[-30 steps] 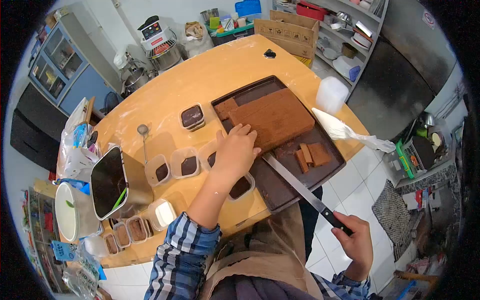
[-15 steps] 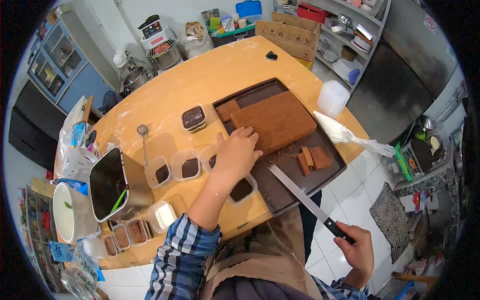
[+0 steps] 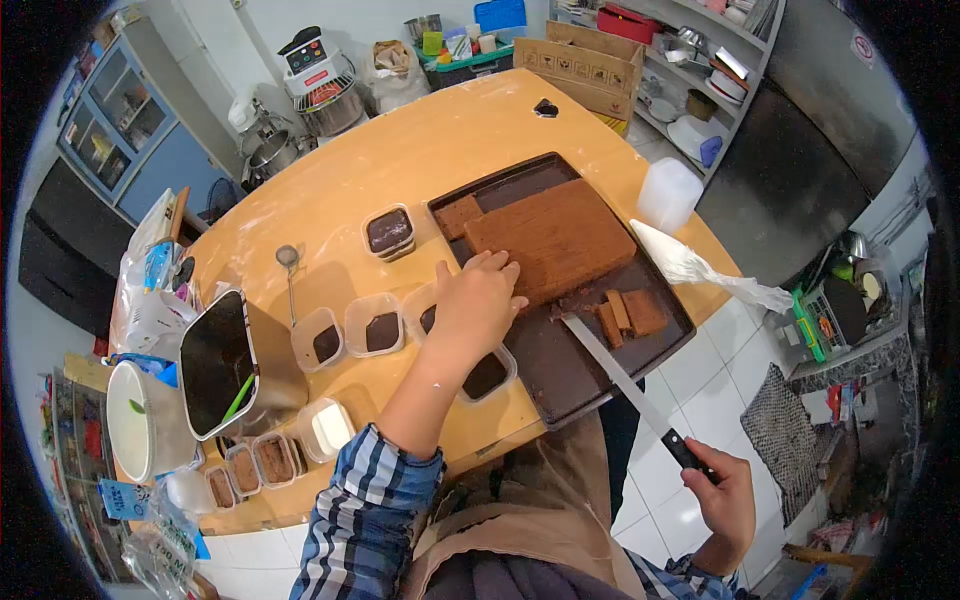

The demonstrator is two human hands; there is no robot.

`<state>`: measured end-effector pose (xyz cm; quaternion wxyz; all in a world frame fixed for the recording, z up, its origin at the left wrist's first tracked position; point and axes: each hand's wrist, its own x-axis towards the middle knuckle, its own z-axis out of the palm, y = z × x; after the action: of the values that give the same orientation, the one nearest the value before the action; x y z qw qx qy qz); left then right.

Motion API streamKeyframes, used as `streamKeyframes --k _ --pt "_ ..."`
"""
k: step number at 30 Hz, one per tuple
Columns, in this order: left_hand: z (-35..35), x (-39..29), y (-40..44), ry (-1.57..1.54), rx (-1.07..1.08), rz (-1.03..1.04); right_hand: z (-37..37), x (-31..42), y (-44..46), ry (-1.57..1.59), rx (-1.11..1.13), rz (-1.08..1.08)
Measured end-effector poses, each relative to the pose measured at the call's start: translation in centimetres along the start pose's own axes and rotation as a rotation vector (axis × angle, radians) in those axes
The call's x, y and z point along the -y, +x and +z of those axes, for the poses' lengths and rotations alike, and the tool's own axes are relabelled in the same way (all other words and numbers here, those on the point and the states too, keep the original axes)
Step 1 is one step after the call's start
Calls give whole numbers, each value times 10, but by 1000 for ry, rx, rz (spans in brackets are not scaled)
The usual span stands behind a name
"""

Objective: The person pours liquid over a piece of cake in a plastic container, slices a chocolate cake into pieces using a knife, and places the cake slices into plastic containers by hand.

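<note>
A large block of chocolate sponge cake (image 3: pixel 560 235) lies on a dark baking tray (image 3: pixel 570 392). My left hand (image 3: pixel 480 300) rests at the cake's near left corner, fingers stretched out and touching it. My right hand (image 3: pixel 722 492) is closed around the black handle of a long serrated knife (image 3: pixel 625 383). The blade points away and leftward over the tray, its tip near the cake's front edge, where crumbs lie. Right of the tip are a few small cut cake pieces (image 3: pixel 630 314). Another strip of cake (image 3: pixel 458 217) sits at the tray's left side.
Left of the tray stand clear tubs with dark contents (image 3: pixel 375 325), a filled tub (image 3: pixel 389 232) and a small strainer (image 3: pixel 288 265). A deep metal container (image 3: pixel 275 385) and white bucket (image 3: pixel 150 430) are farther left. A white piping bag (image 3: pixel 700 262) lies by the tray's right edge.
The knife has shifted a little to the right and away from me, bringing its tip closer to the cut pieces. My left hand stays almost where it was on the cake.
</note>
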<state>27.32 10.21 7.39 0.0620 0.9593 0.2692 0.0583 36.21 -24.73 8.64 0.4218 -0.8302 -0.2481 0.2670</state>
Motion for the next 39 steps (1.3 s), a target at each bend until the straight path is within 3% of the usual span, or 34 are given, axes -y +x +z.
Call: streamKeyframes --k 12,19,23,30,39 --pt "-2 -3 -1 -26 -1 -15 14 -7 14 91 82 -27" --pt "-1 -2 -1 -34 -6 -1 1 -14 6 321 67 210" --pt "-2 -2 0 -17 7 -3 -1 -8 -2 247 148 210" --pt "-5 -3 0 -10 27 -16 16 -1 3 -77 18 -148" --pt "-9 -5 3 2 75 -25 27 16 7 -192 57 -194"
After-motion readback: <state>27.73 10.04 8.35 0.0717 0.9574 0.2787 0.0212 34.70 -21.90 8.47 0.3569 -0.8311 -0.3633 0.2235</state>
